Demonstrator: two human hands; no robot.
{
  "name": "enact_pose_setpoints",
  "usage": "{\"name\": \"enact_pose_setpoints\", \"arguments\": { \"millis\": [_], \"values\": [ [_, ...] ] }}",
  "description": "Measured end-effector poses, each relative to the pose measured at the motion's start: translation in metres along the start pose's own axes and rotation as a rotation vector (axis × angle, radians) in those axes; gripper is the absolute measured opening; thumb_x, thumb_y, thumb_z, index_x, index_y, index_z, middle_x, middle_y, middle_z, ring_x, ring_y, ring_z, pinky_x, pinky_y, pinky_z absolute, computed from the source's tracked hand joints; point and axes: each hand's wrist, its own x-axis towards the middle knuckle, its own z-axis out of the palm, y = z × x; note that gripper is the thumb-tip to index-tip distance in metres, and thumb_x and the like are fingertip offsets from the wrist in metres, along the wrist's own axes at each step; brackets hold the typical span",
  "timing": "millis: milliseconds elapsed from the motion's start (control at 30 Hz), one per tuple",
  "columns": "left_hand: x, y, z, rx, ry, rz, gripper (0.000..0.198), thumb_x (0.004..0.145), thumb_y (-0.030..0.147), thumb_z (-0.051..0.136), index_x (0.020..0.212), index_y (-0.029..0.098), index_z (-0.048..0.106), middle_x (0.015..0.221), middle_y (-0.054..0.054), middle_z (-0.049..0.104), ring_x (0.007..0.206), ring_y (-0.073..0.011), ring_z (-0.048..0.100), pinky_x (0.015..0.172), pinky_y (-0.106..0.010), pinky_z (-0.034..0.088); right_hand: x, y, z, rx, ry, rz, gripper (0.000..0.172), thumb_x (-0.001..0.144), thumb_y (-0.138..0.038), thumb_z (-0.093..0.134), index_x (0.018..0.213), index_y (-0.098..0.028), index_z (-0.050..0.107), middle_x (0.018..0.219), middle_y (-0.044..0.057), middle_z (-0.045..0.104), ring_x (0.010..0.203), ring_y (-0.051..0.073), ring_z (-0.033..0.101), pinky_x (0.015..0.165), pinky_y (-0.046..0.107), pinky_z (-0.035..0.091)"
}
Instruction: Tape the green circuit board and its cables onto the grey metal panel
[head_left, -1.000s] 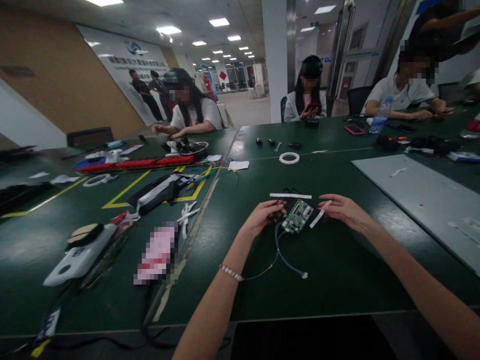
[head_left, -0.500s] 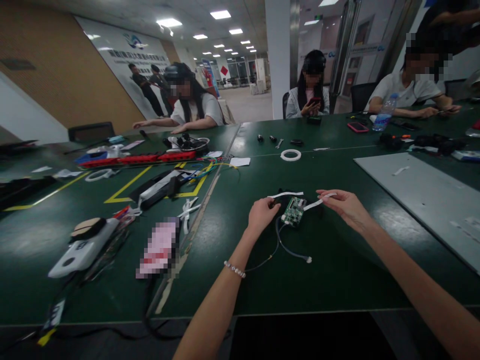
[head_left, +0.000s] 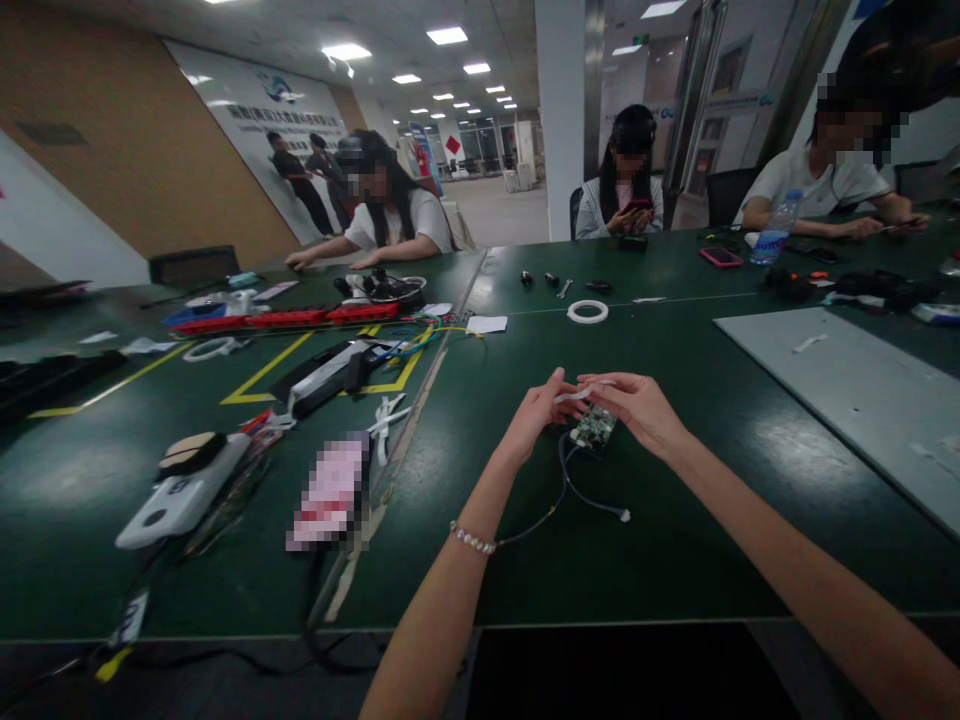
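A small green circuit board [head_left: 594, 428] lies on the dark green table [head_left: 675, 540], partly under my hands. A thin dark cable [head_left: 577, 495] runs from it toward me and ends in a small white plug. My left hand [head_left: 541, 412] and my right hand [head_left: 634, 408] meet just above the board. Between their fingertips they pinch a white strip [head_left: 574, 394]. Both hands are closed on that strip.
A white tape ring [head_left: 587, 311] lies beyond the board. A grey sheet [head_left: 847, 385] covers the table at right. Left of me lie a white device [head_left: 184, 495], scissors, red power strips [head_left: 285, 317] and coloured wires. Three people sit across the table.
My hands, apart before with a white strip in the right one, have come together over the board. The long strip lying behind the board was lifted and is now pinched between both hands.
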Motion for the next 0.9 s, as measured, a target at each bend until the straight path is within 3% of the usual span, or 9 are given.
{"name": "enact_pose_setpoints", "arguments": {
  "millis": [100,167,267,367,467,600,767,900],
  "values": [
    [-0.002,0.001,0.003,-0.003,-0.042,0.061,0.04,0.083,0.049,0.056,0.082,0.011,0.066,0.067,-0.005,0.065,0.055,-0.0094,0.056,0.05,-0.019,0.037,0.004,0.009,-0.01,-0.077,0.103,-0.045,0.028,0.063,-0.034,0.079,0.085,-0.02,0.073,0.104,0.005,0.069,0.096,0.017,0.063,0.088,0.032,0.049],
    [-0.003,-0.001,0.004,0.038,-0.015,0.078,0.033,0.083,0.044,0.057,0.078,0.011,0.065,0.061,-0.002,0.062,0.048,-0.0074,0.052,0.044,-0.018,0.032,0.005,0.012,-0.018,-0.209,0.116,-0.039,0.031,0.064,-0.037,0.078,0.089,-0.019,0.072,0.099,0.005,0.07,0.091,0.016,0.063,0.082,0.03,0.05],
    [-0.003,-0.002,0.003,0.105,-0.033,0.045,0.03,0.085,0.039,0.055,0.074,0.012,0.063,0.056,-0.001,0.061,0.042,-0.0067,0.05,0.043,-0.018,0.033,0.003,0.01,-0.029,-0.408,-0.002,0.04,0.035,0.067,-0.039,0.075,0.095,-0.018,0.07,0.088,0.004,0.069,0.079,0.014,0.062,0.07,0.028,0.05],
    [-0.005,-0.001,0.0,0.181,-0.13,0.021,0.029,0.085,0.036,0.055,0.071,0.013,0.063,0.056,-0.001,0.062,0.043,-0.0069,0.051,0.045,-0.019,0.038,0.0,0.005,-0.032,-0.521,-0.133,0.138,0.036,0.069,-0.038,0.074,0.098,-0.019,0.066,0.088,0.004,0.068,0.079,0.015,0.063,0.064,0.027,0.05],
    [-0.007,0.001,-0.003,0.244,-0.204,0.017,0.029,0.085,0.036,0.055,0.071,0.013,0.065,0.057,-0.002,0.063,0.043,-0.0068,0.051,0.046,-0.019,0.038,-0.002,0.002,-0.031,-0.55,-0.174,0.167,0.033,0.071,-0.04,0.073,0.093,-0.019,0.062,0.086,0.004,0.068,0.08,0.015,0.064,0.064,0.027,0.051],
    [-0.008,0.001,-0.005,0.284,-0.208,0.022,0.029,0.084,0.037,0.056,0.071,0.013,0.066,0.059,-0.002,0.064,0.043,-0.0065,0.051,0.046,-0.019,0.038,-0.001,0.004,-0.031,-0.516,-0.251,0.129,0.032,0.072,-0.038,0.072,0.094,-0.018,0.06,0.076,0.001,0.066,0.074,0.015,0.065,0.065,0.028,0.052],
    [0.0,-0.007,-0.007,0.238,-0.022,0.023,0.034,0.085,0.041,0.052,0.067,0.014,0.061,0.055,-0.001,0.061,0.041,-0.0072,0.051,0.045,-0.019,0.037,-0.002,-0.003,-0.03,-0.535,-0.139,0.006,0.028,0.071,-0.035,0.071,0.091,-0.017,0.065,0.071,0.002,0.067,0.071,0.015,0.065,0.064,0.028,0.051],
    [0.001,-0.012,-0.008,0.353,0.216,0.047,0.035,0.086,0.04,0.048,0.063,0.016,0.055,0.05,0.001,0.055,0.04,-0.0088,0.049,0.046,-0.02,0.036,-0.012,-0.012,-0.007,-0.286,-0.047,0.009,0.027,0.072,-0.036,0.071,0.094,-0.02,0.066,0.079,0.002,0.068,0.075,0.014,0.065,0.062,0.024,0.049]
  ]
}}
